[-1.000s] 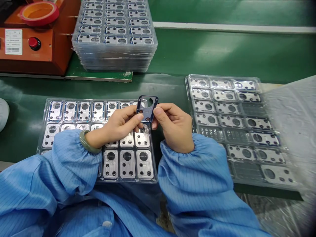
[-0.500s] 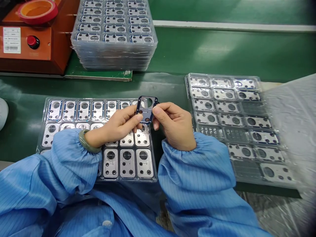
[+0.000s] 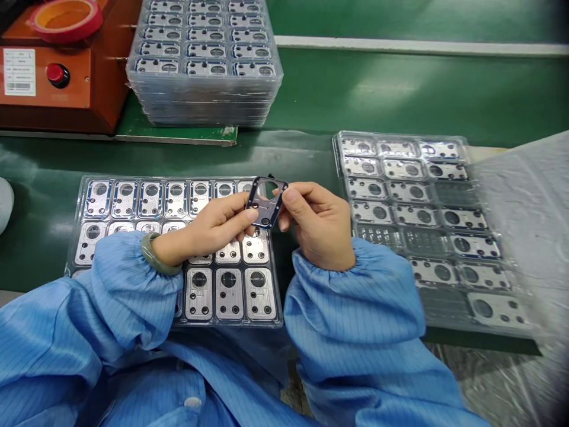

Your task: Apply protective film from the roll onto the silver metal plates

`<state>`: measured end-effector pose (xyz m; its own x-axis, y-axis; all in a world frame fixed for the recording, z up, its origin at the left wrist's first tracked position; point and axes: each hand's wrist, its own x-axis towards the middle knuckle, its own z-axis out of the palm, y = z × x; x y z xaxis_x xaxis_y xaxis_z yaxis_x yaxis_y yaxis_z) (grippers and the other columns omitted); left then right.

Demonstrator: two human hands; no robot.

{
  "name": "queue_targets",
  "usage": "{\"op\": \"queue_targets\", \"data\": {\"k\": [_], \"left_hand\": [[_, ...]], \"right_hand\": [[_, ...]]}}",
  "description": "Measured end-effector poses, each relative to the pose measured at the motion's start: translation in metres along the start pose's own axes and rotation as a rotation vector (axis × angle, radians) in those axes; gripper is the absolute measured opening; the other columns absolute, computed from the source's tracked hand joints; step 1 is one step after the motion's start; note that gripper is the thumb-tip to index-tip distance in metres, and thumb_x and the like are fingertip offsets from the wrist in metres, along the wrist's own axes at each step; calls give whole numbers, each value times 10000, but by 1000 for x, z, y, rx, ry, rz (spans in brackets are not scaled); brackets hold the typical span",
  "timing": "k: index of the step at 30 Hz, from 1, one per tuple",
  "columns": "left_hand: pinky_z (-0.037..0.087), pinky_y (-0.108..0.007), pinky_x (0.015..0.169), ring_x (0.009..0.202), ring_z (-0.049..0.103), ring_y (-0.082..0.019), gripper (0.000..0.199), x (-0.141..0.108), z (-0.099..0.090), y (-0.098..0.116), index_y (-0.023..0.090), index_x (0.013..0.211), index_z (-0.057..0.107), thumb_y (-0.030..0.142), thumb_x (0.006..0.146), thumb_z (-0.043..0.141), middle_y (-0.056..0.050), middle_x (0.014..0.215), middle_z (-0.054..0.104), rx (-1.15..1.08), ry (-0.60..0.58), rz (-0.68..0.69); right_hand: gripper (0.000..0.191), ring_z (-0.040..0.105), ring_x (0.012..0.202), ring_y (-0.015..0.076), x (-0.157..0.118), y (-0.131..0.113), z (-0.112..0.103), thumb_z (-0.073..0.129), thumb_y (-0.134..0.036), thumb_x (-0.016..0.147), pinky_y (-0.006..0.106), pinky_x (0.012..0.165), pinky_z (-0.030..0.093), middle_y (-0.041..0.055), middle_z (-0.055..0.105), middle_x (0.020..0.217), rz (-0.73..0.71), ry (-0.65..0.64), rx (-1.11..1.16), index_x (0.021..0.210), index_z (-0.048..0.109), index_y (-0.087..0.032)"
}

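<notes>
Between my two hands I pinch a small dark blue metal plate (image 3: 267,203) with a large round-cornered opening and small holes. My left hand (image 3: 208,224) holds its left edge between thumb and fingers, and a pale green bangle (image 3: 155,255) circles that wrist. My right hand (image 3: 317,226) grips its upper right edge. Both hands hover over a transparent blister tray (image 3: 231,323) of silver metal plates in two rows, some with blue edges. My hands and blue striped sleeves hide its middle part.
A second tray (image 3: 400,135) of silver plates lies at right, partly under a blurred plastic sheet (image 3: 524,225). A tall tray stack (image 3: 204,107) stands behind, beside an orange machine (image 3: 57,95) with a red button (image 3: 57,75) and a red tape roll (image 3: 66,21).
The dark blue plate has turned slightly clockwise between my fingers and shifted a little right. My right hand has moved with it. Both hands still hold it.
</notes>
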<state>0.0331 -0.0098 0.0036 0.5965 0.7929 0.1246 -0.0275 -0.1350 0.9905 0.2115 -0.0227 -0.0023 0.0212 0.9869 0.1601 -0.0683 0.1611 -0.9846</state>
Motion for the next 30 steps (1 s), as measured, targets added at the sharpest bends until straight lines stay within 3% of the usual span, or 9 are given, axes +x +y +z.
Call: {"op": "queue_targets", "data": {"k": [22, 27, 30], "left_hand": [[419, -199, 483, 515, 509, -75, 244, 0, -1, 0, 151, 810, 558, 347, 920, 464, 15, 609, 538, 147, 15, 84], [406, -214, 503, 552, 498, -82, 242, 1, 2, -2, 156, 1000, 609, 355, 893, 522, -8, 718, 592, 172, 105, 101], [383, -215, 498, 522, 459, -78, 253, 2, 4, -4, 152, 950, 628, 384, 873, 563, 12, 645, 558, 177, 204, 110]], "right_hand": [[209, 497, 429, 82, -6, -5, 4, 613, -386, 872, 224, 426, 434, -45, 582, 571, -119, 74, -169, 755, 650, -217], [248, 480, 417, 86, -6, -9, 6, 615, -428, 861, 230, 421, 430, -48, 553, 534, -125, 87, -230, 737, 641, -214], [257, 481, 418, 84, -7, -9, 7, 614, -437, 859, 228, 426, 432, -48, 556, 539, -124, 66, -240, 735, 636, -213]]}}
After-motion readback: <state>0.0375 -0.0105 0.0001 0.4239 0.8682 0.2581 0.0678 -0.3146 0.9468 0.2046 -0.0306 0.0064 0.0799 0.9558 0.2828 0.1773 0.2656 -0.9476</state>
